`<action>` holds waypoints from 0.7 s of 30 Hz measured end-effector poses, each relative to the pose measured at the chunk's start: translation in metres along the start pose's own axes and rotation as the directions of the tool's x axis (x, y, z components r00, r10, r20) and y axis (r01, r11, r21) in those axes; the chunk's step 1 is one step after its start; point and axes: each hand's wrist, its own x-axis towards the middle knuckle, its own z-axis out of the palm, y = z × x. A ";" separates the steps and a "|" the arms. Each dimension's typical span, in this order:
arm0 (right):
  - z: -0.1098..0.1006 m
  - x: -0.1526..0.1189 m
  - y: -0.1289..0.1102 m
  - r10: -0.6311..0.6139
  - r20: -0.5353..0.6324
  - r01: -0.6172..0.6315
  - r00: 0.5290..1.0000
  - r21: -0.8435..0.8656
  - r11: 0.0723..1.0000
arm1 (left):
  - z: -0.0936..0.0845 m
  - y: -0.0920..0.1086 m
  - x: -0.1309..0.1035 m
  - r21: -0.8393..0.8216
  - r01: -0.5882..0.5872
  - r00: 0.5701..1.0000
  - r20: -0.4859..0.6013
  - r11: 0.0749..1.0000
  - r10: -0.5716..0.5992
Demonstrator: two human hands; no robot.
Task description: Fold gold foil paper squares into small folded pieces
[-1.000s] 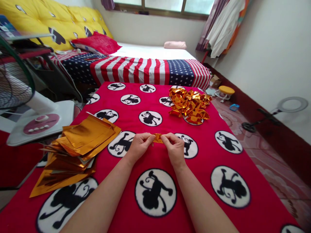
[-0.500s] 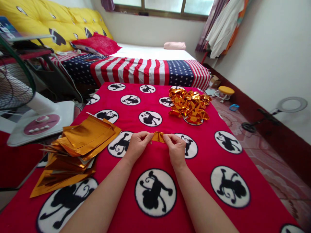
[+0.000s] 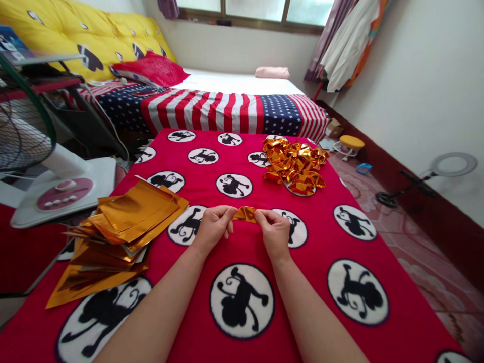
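Gold foil strip (image 3: 245,214) pinched at its ends by left hand (image 3: 215,228) and right hand (image 3: 275,233), mid-fold I reckon; next move probably needs a light, even grip.

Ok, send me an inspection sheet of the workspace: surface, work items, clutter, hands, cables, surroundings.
Surface: red cloth with black monkeys in white circles.
Work items: uneven stack of shiny gold foil sheets at left; heap of folded gold foil pieces at far right.
Clutter: round yellow-topped stool and small blue object on the tiled floor.
Hands: left hand and right hand pinch opposite ends of a small folded gold foil strip.
Cables: thin white cord at left.
Surroundings: white fan base with pink panel; stars-and-stripes cloth over a bed.
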 end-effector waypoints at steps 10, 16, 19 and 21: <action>-0.010 0.004 0.008 0.092 -0.029 -0.088 0.995 0.103 0.991 | -0.004 -0.004 0.005 0.170 -0.353 0.930 -0.043 0.920 0.365; -0.008 0.003 0.000 0.129 0.090 -0.136 0.988 0.078 0.988 | 0.000 -0.002 0.004 0.277 -0.530 0.844 0.085 0.801 0.529; -0.008 0.003 -0.003 0.117 0.093 -0.124 0.989 0.083 0.989 | -0.003 -0.005 0.005 0.302 -0.496 0.853 -0.006 0.814 0.521; -0.008 0.002 -0.004 0.084 0.092 -0.093 0.992 0.099 0.991 | -0.005 -0.006 0.005 0.323 -0.460 0.860 -0.068 0.827 0.506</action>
